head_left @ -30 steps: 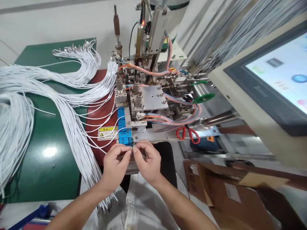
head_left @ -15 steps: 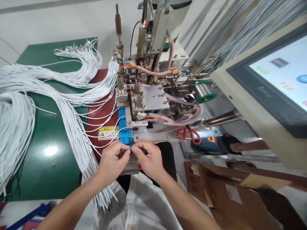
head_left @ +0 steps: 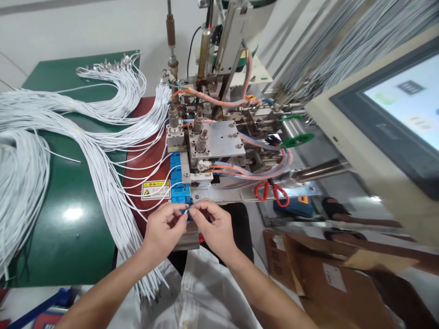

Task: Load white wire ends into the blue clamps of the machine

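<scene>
The fingers (head_left: 181, 223) of the left hand (head_left: 164, 230) and right hand (head_left: 216, 230) pinch a thin wire end (head_left: 186, 211) just beside the blue blocks (head_left: 180, 191), probably two-handed because so slight a tip needs steadying

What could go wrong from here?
- Slip: the left hand and right hand have the small wire end only at their fingertips, so it could slip or bend.
- Pinch: the fingers are right by the blue blocks, near a yellow warning label; moving parts there might catch them.
- Snag: the white wires fan across the red mat to the blocks; a wrist could tug one.
</scene>
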A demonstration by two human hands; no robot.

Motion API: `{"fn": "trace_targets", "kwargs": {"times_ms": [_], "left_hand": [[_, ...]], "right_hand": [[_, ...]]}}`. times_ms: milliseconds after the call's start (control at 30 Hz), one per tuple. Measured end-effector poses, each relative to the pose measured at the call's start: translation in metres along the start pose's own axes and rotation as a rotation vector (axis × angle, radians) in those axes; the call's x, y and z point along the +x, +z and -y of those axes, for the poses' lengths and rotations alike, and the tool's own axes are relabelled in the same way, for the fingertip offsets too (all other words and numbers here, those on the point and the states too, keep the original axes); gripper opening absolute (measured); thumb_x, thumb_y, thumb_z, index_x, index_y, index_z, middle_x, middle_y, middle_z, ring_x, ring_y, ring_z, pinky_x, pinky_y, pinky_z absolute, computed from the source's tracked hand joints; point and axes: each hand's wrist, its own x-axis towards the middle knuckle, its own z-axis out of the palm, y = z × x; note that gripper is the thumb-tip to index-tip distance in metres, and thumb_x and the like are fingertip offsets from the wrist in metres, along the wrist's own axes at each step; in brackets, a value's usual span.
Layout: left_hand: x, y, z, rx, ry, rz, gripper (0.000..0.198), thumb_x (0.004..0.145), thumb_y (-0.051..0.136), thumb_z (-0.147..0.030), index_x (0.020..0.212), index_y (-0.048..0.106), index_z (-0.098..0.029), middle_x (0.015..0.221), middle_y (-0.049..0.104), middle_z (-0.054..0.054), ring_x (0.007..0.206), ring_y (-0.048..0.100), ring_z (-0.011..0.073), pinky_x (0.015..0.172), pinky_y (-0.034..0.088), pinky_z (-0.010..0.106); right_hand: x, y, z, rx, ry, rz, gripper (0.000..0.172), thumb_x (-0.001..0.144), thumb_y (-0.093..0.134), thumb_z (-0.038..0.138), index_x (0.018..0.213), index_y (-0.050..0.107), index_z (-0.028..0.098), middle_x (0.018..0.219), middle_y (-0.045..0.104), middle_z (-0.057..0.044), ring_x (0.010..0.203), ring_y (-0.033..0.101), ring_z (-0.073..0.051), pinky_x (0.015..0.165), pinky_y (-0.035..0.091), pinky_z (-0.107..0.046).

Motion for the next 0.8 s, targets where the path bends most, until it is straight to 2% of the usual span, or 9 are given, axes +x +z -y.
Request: {"fn": "trace_targets", "kwargs": {"times_ms": [100,200,267,367,633,800], "left_hand": [[0.001,-0.004,0.001,0.107,0.04,0.011,0.016,0.077,0.056,-0.022,0.09,0.063,-0.015,0.069,0.057,0.0,0.051,0.055,0.0078,0.051,0.047,0.02],[0.004,-0.015,-0.001,0.294,0.102,0.068,0.022,0.078,0.056,-0.024,0.098,0.063,-0.019,0.075,0.06,0.001,0.058,0.057,0.0097,0.058,0.048,0.022],[0.008,-0.023,-0.003,0.428,0.176,0.124,0.024,0.081,0.054,-0.023,0.103,0.062,-0.022,0.082,0.062,0.001,0.07,0.059,0.012,0.068,0.049,0.025],[0.014,-0.03,-0.005,0.552,0.292,0.16,0.022,0.084,0.047,-0.018,0.097,0.064,-0.023,0.089,0.062,0.002,0.084,0.059,0.0144,0.077,0.048,0.027],[0.023,-0.024,0.011,0.639,0.432,0.044,0.023,0.083,0.044,-0.01,0.091,0.064,-0.019,0.087,0.059,0.004,0.082,0.059,0.0147,0.074,0.049,0.027],[0.023,-0.024,0.009,0.689,0.406,0.024,0.018,0.082,0.045,-0.01,0.086,0.061,-0.018,0.084,0.06,0.003,0.081,0.058,0.0157,0.075,0.048,0.03]], "right_hand": [[-0.002,-0.002,-0.002,-0.149,-0.179,-0.042,0.011,0.076,0.054,0.016,0.067,0.059,0.018,0.065,0.06,-0.003,0.06,0.054,-0.013,0.057,0.044,-0.026],[0.0,-0.006,-0.007,-0.328,-0.329,-0.043,0.01,0.076,0.052,0.016,0.069,0.059,0.018,0.067,0.06,-0.004,0.064,0.054,-0.015,0.062,0.044,-0.029],[0.002,-0.008,-0.013,-0.369,-0.307,-0.011,0.011,0.077,0.049,0.016,0.069,0.057,0.018,0.067,0.059,-0.004,0.064,0.054,-0.016,0.062,0.044,-0.029],[0.008,-0.01,-0.025,-0.341,-0.189,0.031,0.014,0.08,0.045,0.016,0.07,0.055,0.019,0.068,0.057,-0.003,0.066,0.054,-0.015,0.061,0.043,-0.027],[0.012,-0.006,-0.033,-0.406,-0.117,0.051,0.014,0.08,0.045,0.02,0.07,0.055,0.019,0.07,0.057,-0.003,0.067,0.053,-0.016,0.062,0.042,-0.026],[0.016,-0.007,-0.034,-0.435,-0.024,0.092,0.012,0.078,0.047,0.02,0.068,0.054,0.02,0.068,0.058,-0.002,0.063,0.053,-0.015,0.059,0.04,-0.026]]}}
